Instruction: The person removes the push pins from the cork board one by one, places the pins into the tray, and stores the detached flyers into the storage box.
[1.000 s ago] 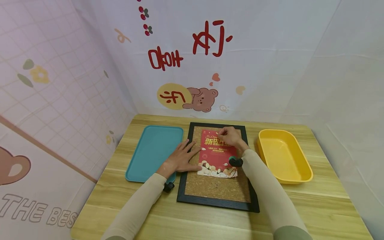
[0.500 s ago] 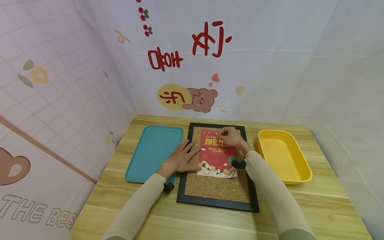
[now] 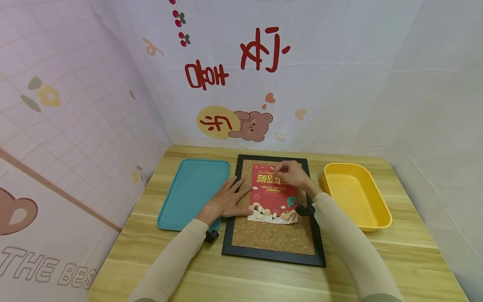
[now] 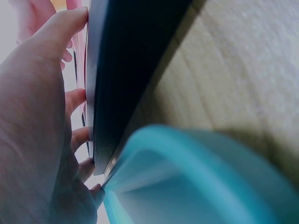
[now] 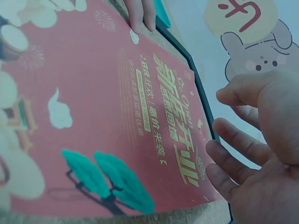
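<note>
A red poster (image 3: 273, 193) with gold lettering lies on a black-framed cork board (image 3: 273, 241). My left hand (image 3: 226, 200) rests spread over the board's left side, its thumb at the poster's lower left edge. In the left wrist view its fingers (image 4: 77, 100) reach over the dark frame (image 4: 126, 60). My right hand (image 3: 294, 174) is over the poster's upper right part, thumb and index finger close together. The right wrist view shows that hand (image 5: 261, 154) with bent fingers beside the gold letters (image 5: 175, 121). Whether something small is between its fingertips cannot be seen.
A blue tray (image 3: 192, 193) lies left of the board, its rim (image 4: 187, 144) close to the left hand. To the right stands a yellow tub (image 3: 356, 197). Behind the wooden table (image 3: 211, 277) hangs a white printed cloth (image 3: 332, 84).
My right wrist and forearm have shifted slightly to the right, while the fingertips remain nearly over the same part of the poster. The left hand has stayed in place.
</note>
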A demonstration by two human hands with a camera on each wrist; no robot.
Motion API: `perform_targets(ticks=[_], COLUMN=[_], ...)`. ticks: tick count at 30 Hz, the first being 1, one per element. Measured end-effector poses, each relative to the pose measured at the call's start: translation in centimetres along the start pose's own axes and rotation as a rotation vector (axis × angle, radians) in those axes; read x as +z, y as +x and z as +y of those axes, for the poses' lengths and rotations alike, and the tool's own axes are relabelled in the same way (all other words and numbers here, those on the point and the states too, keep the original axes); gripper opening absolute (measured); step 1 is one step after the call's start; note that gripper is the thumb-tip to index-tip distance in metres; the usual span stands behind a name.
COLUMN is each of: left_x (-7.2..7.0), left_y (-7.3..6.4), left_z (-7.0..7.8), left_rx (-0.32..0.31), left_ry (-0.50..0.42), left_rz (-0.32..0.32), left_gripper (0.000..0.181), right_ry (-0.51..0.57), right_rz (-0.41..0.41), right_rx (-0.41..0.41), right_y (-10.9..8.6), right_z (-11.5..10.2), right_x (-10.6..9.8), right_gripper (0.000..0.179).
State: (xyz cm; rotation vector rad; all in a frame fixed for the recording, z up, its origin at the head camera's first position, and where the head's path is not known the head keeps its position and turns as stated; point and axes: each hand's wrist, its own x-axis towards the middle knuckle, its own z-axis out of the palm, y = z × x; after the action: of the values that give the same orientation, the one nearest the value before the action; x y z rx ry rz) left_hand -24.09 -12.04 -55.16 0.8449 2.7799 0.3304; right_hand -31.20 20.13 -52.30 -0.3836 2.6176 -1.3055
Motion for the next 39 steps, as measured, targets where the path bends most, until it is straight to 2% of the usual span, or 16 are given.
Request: perform_targets(ticks=[16,31,39], left_x=[0.0,0.2,-0.1], left_y=[-0.1,-0.1,-0.2], left_z=[0.2,0.1,0.3], left_rx=[0.006,-0.003,-0.001], left_ry=[-0.007,0.002,0.002], left_rz=[0.013,0.016,0.007], left_gripper=[0.095,0.095,0.096], right_ry=[-0.032,0.003,-0.025], right_rz=[0.006,-0.027,-0.017], right_rx=[-0.091,-0.074,-0.095], right_y=[-2.0,-4.4,-6.2], right_z=[-0.5,-0.4,-0.2], right_x=[-2.0,-4.6,-6.1], right_gripper=[0.01,0.015,0.012])
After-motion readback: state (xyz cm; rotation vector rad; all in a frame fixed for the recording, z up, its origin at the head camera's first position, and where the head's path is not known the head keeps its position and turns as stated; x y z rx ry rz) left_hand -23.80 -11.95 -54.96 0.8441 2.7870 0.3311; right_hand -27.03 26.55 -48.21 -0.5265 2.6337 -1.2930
